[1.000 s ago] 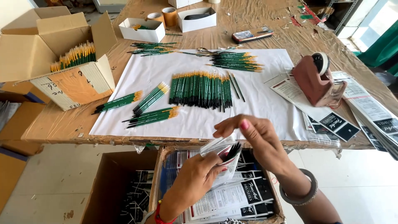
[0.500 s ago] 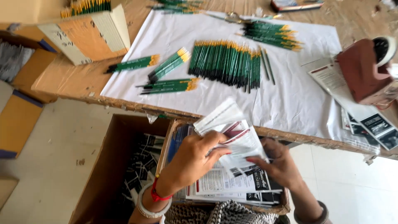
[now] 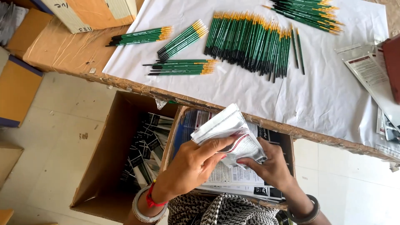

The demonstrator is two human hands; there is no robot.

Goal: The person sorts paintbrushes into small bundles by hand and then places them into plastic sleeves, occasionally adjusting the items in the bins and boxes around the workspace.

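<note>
Crinkly plastic packets between left hand and right hand.

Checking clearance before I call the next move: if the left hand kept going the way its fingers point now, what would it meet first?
The left hand points up and right, its fingers already on the stack of white packets. Beyond that, probably the right hand, then the table's cardboard edge; depth is unclear.

green brushes w/ yellow ends, white sheet, brown box, blk-white packets
</note>
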